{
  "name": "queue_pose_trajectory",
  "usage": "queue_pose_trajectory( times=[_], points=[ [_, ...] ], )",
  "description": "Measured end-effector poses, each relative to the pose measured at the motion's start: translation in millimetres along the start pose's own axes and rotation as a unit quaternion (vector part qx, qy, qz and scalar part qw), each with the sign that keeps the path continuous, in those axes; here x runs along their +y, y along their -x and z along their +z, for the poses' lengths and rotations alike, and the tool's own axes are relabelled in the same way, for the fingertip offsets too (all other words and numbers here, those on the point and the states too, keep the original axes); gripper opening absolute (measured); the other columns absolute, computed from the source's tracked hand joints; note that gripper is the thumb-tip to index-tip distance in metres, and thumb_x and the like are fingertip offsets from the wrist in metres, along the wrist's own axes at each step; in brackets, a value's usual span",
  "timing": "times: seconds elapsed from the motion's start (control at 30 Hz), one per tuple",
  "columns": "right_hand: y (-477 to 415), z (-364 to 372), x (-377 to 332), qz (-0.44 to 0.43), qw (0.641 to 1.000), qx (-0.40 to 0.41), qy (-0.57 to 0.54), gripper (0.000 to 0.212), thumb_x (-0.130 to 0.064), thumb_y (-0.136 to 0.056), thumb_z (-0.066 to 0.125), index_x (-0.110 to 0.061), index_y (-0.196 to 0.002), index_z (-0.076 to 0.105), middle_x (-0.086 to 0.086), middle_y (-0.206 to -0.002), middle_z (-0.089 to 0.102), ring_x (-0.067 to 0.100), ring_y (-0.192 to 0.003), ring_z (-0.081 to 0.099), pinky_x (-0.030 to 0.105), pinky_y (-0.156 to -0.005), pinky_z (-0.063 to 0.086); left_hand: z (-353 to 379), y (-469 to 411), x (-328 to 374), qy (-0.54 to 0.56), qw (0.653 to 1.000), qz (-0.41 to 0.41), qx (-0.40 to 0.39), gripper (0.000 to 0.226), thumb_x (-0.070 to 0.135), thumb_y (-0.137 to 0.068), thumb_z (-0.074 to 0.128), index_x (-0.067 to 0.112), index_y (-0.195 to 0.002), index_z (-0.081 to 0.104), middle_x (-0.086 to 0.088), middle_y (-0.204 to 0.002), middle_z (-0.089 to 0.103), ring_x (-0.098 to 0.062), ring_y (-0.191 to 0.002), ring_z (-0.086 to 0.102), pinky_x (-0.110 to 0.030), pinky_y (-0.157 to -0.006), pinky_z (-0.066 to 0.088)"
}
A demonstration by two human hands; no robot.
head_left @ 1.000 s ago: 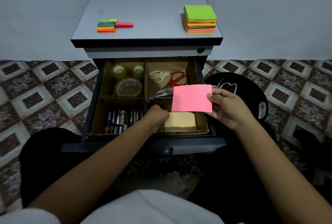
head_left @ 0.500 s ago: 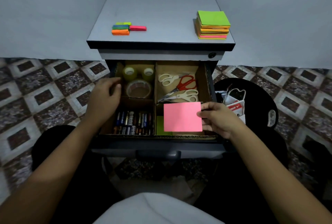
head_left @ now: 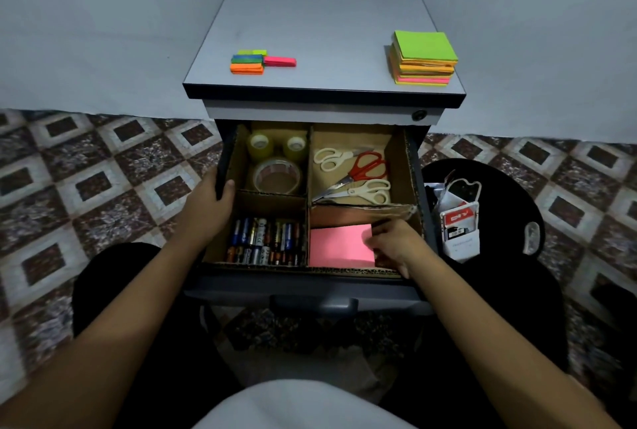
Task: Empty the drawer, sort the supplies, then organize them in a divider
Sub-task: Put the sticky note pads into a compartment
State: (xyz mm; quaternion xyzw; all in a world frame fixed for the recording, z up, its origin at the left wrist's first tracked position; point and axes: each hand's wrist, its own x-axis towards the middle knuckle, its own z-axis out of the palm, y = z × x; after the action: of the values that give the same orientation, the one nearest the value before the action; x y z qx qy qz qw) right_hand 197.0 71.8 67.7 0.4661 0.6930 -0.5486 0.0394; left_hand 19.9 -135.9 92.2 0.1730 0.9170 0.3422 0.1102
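- The pink note pad (head_left: 339, 246) is a flat, plain, bright pink rectangle. It lies in the divider's compartment at 4 o'clock and fills most of the floor there.
- The right hand (head_left: 393, 244) is at the pad's 3 o'clock edge, its fingers (head_left: 377, 232) curled and clamped on that edge.
- The left hand (head_left: 210, 197) grips the drawer (head_left: 310, 285) at its 9 o'clock wall, thumb hooked over the rim.
- The brown cardboard divider (head_left: 308, 197) splits the drawer into four.
- Tape rolls (head_left: 275, 163) sit at 10 o'clock, scissors (head_left: 358, 173) with white and red handles at 2 o'clock, and batteries (head_left: 263, 241) packed in rows at 8 o'clock.
- On the grey surface (head_left: 320, 15) above, a green-topped stack of sticky notes (head_left: 424, 58) sits at 3 o'clock and small coloured flags (head_left: 258, 61) at 9 o'clock.
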Motion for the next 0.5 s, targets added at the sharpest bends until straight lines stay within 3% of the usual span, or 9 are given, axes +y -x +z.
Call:
queue_pose_trajectory(
  times=[0.07,0.17,0.23,0.3,0.43,0.5],
  points=[
    [-1.8,1.2,1.7,-0.006,1.000,0.022,0.010,0.013,-0.006,-0.086,0.063,0.003,-0.094,0.067,0.009,-0.073,0.060,0.023,-0.077,0.057,0.032,-0.070,0.047,-0.2,0.7,-0.5,0.003,1.000,0.005,0.005,0.054,0.030,-0.101,0.037,0.008,-0.148,0.022,-0.015,-0.149,0.034,-0.029,-0.136,0.034,-0.035,-0.106,0.031],
    [-2.5,2.2,3.4,0.000,1.000,0.014,0.021,0.008,-0.004,-0.084,0.062,0.001,-0.083,0.068,0.009,-0.069,0.059,0.026,-0.080,0.058,0.043,-0.082,0.051,0.4,0.6,-1.5,0.009,1.000,0.006,0.010,0.054,0.031,-0.101,0.037,0.008,-0.148,0.023,-0.014,-0.149,0.034,-0.028,-0.136,0.034,-0.035,-0.106,0.030],
    [-3.7,2.3,5.6,-0.002,1.000,0.018,0.021,0.006,-0.003,-0.084,0.063,-0.002,-0.079,0.066,0.016,-0.080,0.065,0.030,-0.086,0.061,0.047,-0.086,0.051,1.1,1.0,-1.9,0.008,1.000,0.007,0.015,0.054,0.030,-0.101,0.037,0.008,-0.148,0.024,-0.015,-0.148,0.035,-0.028,-0.136,0.034,-0.035,-0.106,0.031],
    [-4.1,2.4,7.3,-0.013,0.999,0.040,0.023,0.007,-0.003,-0.084,0.061,0.001,-0.084,0.067,0.020,-0.088,0.067,0.033,-0.090,0.063,0.046,-0.086,0.053,1.4,0.9,-2.1,0.004,1.000,0.009,0.021,0.053,0.031,-0.101,0.038,0.008,-0.147,0.025,-0.015,-0.147,0.037,-0.029,-0.134,0.036,-0.036,-0.106,0.032],
    [-2.5,0.4,7.4,-0.016,0.997,0.067,0.036,0.016,-0.001,-0.082,0.055,0.003,-0.090,0.069,0.019,-0.081,0.064,0.033,-0.085,0.062,0.042,-0.080,0.052,2.1,1.2,-1.4,0.003,1.000,0.016,0.026,0.050,0.029,-0.101,0.038,0.009,-0.145,0.030,-0.016,-0.142,0.043,-0.030,-0.129,0.042,-0.036,-0.101,0.036],
    [-3.0,0.2,7.9,-0.012,0.998,0.059,0.029,0.017,0.000,-0.081,0.055,0.003,-0.088,0.069,0.022,-0.082,0.065,0.036,-0.085,0.063,0.046,-0.082,0.055,1.7,1.1,-1.5,0.005,1.000,0.017,0.025,0.049,0.030,-0.100,0.038,0.010,-0.145,0.031,-0.016,-0.141,0.045,-0.030,-0.128,0.043,-0.036,-0.099,0.037]
  ],
)
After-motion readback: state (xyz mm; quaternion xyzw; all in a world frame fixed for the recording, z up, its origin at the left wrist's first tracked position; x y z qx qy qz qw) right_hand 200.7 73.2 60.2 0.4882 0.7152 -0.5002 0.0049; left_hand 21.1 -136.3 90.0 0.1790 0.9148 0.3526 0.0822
